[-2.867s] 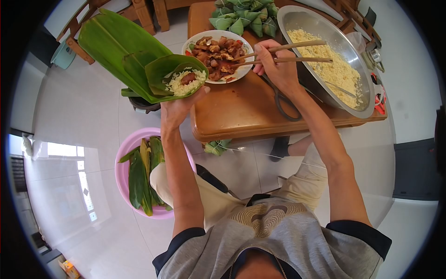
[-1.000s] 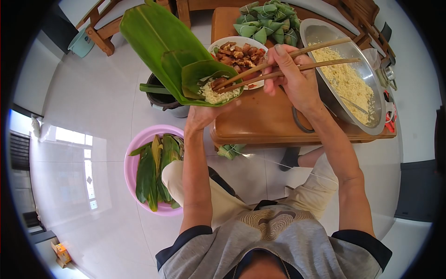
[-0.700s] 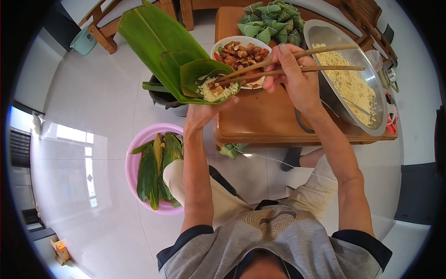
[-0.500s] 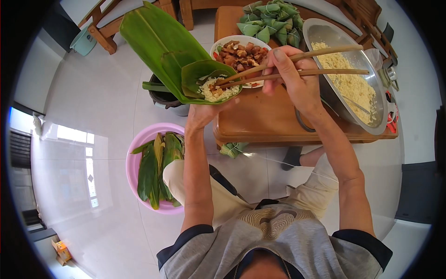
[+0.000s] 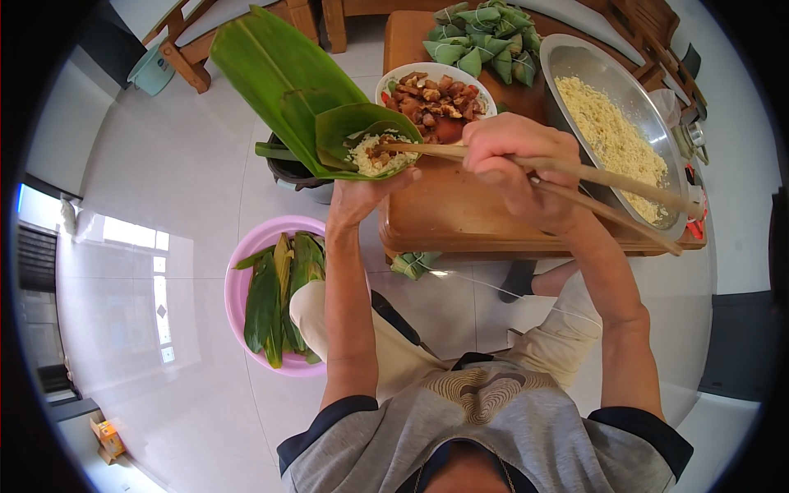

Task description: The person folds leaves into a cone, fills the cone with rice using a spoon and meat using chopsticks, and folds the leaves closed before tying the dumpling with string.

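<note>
My left hand (image 5: 362, 197) is closed round the bottom of a cone of green leaves (image 5: 283, 94), whose long ends stick up to the upper left. Inside the cone lie pale rice grains (image 5: 375, 162) with some brown filling on them. My right hand (image 5: 526, 168) grips a pair of wooden chopsticks (image 5: 604, 178), their tips touching the filling in the cone. Just behind that hand stands a white bowl (image 5: 383, 85) of chopped meat (image 5: 433, 97). To the right, a large metal basin (image 5: 567, 53) holds yellowish rice (image 5: 612, 131).
Wrapped leaf parcels (image 5: 485, 41) are piled at the back of the wooden table (image 5: 460, 222). One more parcel (image 5: 415, 264) hangs at its front edge by a string. On the floor, a pink basin (image 5: 236, 287) holds loose leaves (image 5: 283, 304); a dark bin (image 5: 308, 185) stands under the cone.
My right hand has turned and lowered, so the chopsticks' back ends now slant down to the right and their tips sit closer together. My left hand with the leaf cone has barely moved.
</note>
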Tool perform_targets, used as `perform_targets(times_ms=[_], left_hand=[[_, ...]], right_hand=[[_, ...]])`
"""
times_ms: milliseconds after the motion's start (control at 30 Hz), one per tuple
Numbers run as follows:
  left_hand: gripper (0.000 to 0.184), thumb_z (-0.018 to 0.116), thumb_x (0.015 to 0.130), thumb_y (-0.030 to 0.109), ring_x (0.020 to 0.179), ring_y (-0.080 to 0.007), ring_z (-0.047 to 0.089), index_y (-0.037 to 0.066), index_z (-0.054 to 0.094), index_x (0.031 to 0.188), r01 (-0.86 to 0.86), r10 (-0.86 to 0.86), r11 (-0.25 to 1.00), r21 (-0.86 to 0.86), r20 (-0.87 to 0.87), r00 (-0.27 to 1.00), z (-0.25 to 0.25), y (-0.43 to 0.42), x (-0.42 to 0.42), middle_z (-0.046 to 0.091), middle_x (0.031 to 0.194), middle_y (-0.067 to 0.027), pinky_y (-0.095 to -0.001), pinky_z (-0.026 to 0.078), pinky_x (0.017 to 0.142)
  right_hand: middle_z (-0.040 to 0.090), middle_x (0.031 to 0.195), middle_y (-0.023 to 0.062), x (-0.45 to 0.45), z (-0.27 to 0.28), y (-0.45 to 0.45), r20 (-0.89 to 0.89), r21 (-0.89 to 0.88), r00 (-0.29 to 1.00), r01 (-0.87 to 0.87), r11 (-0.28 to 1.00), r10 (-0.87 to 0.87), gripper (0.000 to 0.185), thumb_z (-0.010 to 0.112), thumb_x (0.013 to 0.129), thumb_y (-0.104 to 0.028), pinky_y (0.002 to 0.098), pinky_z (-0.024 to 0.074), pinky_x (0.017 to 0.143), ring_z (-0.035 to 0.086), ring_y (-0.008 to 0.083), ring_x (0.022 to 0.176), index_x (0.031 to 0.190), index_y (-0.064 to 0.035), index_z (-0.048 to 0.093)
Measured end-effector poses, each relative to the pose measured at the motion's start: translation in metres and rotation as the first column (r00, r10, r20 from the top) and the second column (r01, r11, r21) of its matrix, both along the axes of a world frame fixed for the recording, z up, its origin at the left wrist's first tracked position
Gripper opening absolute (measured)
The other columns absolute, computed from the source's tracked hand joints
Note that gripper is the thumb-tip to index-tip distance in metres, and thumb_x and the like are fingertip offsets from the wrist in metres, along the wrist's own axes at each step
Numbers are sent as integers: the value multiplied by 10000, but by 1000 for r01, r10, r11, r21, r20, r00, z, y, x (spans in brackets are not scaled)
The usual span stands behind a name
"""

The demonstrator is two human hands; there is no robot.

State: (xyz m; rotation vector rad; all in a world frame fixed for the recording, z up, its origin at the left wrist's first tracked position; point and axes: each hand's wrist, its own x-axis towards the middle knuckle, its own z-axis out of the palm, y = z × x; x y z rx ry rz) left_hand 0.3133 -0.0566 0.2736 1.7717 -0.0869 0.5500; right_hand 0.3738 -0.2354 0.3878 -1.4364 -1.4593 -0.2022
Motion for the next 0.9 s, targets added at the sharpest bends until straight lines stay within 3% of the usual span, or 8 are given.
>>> perform_targets(times_ms=[167, 300, 400, 500, 567, 633, 833, 900], left_hand=[[303, 742, 601, 74, 766, -147, 550, 12, 601, 861, -18, 0, 971, -239, -77, 997, 12, -5, -6, 598, 862, -43, -278, 450, 676], [265, 727, 608, 56, 741, -124, 545, 11, 602, 837, -59, 47, 982, -178, -70, 996, -5, 7, 1, 598, 827, -28, -260, 447, 663], [229, 722, 603, 36, 698, -105, 541, 24, 604, 799, -126, 87, 928, -350, -125, 988, 6, 7, -6, 594, 763, -11, -247, 446, 654], [209, 722, 600, 29, 688, -95, 538, 36, 604, 773, -121, 89, 903, -412, -95, 991, 3, 13, -3, 590, 745, -4, -239, 447, 646], [218, 724, 606, 35, 696, -95, 542, 30, 611, 792, -116, 92, 924, -363, -82, 992, 6, 9, -5, 595, 757, -10, -238, 449, 645], [236, 730, 618, 51, 717, -101, 551, 22, 616, 823, -253, 169, 916, -311, -275, 947, 10, 3, -8, 601, 782, -15, -241, 454, 666], [256, 666, 650, -31, 771, -128, 537, 6, 575, 886, -11, -34, 915, -402, -106, 994, 25, -19, -4, 569, 820, -42, -257, 458, 699], [244, 655, 648, -42, 761, -129, 525, 15, 559, 865, 108, -134, 914, -391, -40, 990, 31, -39, 0, 552, 796, -37, -254, 456, 683]], right_hand=[[565, 660, 96, 0, -6, 5, 142, -65, 988, -55, 996, 64, 172, 561, 785, -103, 328, 482, 647, 563, 217, 632, 648, -1, 539], [523, 669, 60, 15, -5, -9, -239, 140, 968, 108, 984, -72, 175, 453, 875, -110, 222, 436, 527, 456, 96, 551, 786, 12, 541], [551, 665, 45, 50, -27, -11, -265, 122, 947, 220, 968, -182, 97, 548, 821, -81, 182, 397, 460, 486, 64, 521, 812, 14, 568], [558, 778, 67, 66, -54, -14, 76, -41, 956, 287, 957, -283, 133, 489, 865, -96, 206, 449, 508, 510, 76, 564, 870, 14, 566], [571, 829, 82, 60, -63, -11, -218, -62, 935, 272, 960, -279, 109, 512, 846, -69, 206, 458, 513, 536, 88, 582, 890, 9, 574], [583, 784, 86, 77, -81, -11, -8, 61, 979, 204, 977, -204, 89, 542, 816, -47, 218, 460, 537, 560, 111, 632, 874, 0, 590], [587, 752, 99, 81, 5, -98, 343, 285, 772, 457, 842, -535, 102, 613, 764, -118, 306, 472, 606, 568, 233, 672, 814, -30, 596], [578, 726, 93, 117, 11, -143, 388, -63, 744, 611, 789, -545, 86, 600, 755, -109, 320, 465, 563, 569, 233, 662, 806, -41, 590]])
